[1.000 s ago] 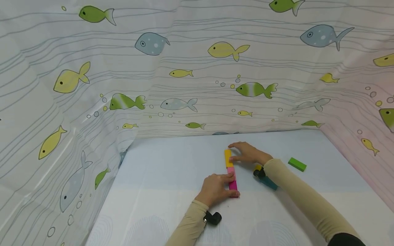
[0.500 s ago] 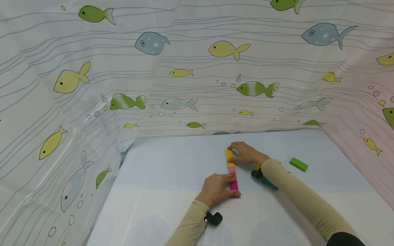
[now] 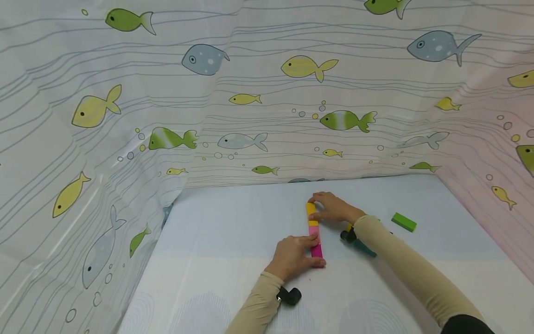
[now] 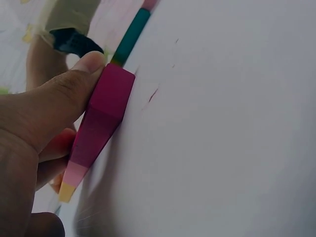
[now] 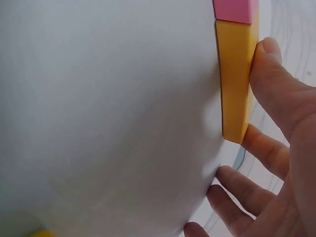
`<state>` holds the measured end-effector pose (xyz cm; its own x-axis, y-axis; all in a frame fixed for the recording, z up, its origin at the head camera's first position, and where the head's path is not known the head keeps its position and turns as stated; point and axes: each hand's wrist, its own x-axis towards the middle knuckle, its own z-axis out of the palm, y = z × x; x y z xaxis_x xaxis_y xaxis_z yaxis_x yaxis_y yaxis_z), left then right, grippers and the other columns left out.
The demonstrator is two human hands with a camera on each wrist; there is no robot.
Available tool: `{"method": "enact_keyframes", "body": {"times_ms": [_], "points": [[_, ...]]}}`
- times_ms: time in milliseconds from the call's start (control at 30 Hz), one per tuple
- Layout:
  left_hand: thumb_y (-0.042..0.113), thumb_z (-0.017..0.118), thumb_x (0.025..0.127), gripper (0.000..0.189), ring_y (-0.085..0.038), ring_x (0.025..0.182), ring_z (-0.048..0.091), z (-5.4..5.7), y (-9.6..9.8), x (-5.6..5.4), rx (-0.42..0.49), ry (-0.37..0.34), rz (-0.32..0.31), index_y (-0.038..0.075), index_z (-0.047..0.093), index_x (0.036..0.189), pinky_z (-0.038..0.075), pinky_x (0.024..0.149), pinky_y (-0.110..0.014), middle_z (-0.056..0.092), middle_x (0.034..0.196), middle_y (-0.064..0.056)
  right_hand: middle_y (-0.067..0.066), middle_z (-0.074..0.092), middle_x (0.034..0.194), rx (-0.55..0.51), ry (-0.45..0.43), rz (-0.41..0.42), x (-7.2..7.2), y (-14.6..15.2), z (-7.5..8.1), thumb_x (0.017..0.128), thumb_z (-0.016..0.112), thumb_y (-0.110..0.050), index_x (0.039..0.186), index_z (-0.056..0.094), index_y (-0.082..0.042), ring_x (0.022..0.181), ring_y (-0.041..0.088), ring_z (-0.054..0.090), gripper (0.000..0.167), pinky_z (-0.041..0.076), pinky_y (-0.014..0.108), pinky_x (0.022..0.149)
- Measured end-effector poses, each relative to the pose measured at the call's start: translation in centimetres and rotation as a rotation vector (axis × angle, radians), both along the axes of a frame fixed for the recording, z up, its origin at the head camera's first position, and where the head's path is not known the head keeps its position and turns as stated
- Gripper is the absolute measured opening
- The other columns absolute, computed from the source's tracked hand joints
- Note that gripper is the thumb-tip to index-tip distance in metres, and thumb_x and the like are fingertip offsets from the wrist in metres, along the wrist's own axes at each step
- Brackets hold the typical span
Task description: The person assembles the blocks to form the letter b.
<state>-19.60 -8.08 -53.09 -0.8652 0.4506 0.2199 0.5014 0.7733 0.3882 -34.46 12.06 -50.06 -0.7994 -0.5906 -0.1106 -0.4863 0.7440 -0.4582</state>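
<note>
L hand [image 3: 292, 257] grips magenta block [image 3: 317, 252], R hand [image 3: 335, 207] pinches yellow block [image 5: 234, 81], w/ pink block [image 3: 314, 230] between, all in line on pale table [image 3: 225, 232]; teal block [image 3: 365, 248], prob. rectangular, lies part-hidden by R sleeve [image 3: 413, 266].

Left hand [image 3: 294, 255] nearer the body, thumb and fingers in a pinch. Right hand [image 3: 333, 207] farther forward, arm slanting inward, lower fingers spread.

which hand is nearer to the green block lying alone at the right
Right. The right hand, gripping the yellow block, is left of the green block and apart from it; the left hand, on the magenta block, is farther off to its left.
</note>
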Motion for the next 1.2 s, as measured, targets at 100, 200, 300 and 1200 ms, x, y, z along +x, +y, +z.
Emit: {"method": "enact_keyframes", "body": {"times_ms": [100,200,300,1200], "points": [[0.062,0.084,0.082,0.064,-0.014,0.124,0.072,-0.07,0.00,-0.06,-0.008,0.011,-0.003,0.024,0.076,0.133,0.061,0.090,-0.030,0.069,0.141,0.015,0.025,0.048,0.161,-0.003,-0.006,0.000,-0.03,0.02,0.04,0.095,0.077,-0.048,0.145,0.063,-0.009,0.153,0.048,0.038,0.065,0.030,0.068,0.123],[0.061,0.084,0.083,0.064,-0.013,0.127,0.070,-0.04,0.02,0.01,-0.018,0.021,-0.009,0.024,0.075,0.134,0.061,0.093,-0.029,0.069,0.143,0.013,0.026,0.048,0.161,-0.003,-0.007,0.000,-0.07,0.04,0.04,0.095,0.077,-0.048,0.144,0.063,-0.009,0.153,0.049,0.038,0.065,0.030,0.068,0.123],[0.060,0.084,0.083,0.064,-0.015,0.128,0.070,-0.08,0.03,0.15,-0.025,0.039,-0.006,0.023,0.075,0.135,0.061,0.095,-0.031,0.069,0.144,0.008,0.026,0.048,0.161,-0.003,0.001,0.006,-0.10,0.05,-0.01,0.095,0.077,-0.048,0.144,0.064,-0.009,0.152,0.049,0.038,0.064,0.030,0.069,0.123],[0.058,0.086,0.082,0.066,-0.013,0.128,0.070,-0.58,-0.06,0.04,0.029,0.064,0.000,0.024,0.074,0.137,0.062,0.091,-0.031,0.068,0.144,0.010,0.025,0.046,0.162,0.012,0.014,0.019,-0.28,0.26,-0.41,0.096,0.073,-0.052,0.148,0.060,-0.011,0.152,0.049,0.038,0.067,0.031,0.069,0.122]]}}
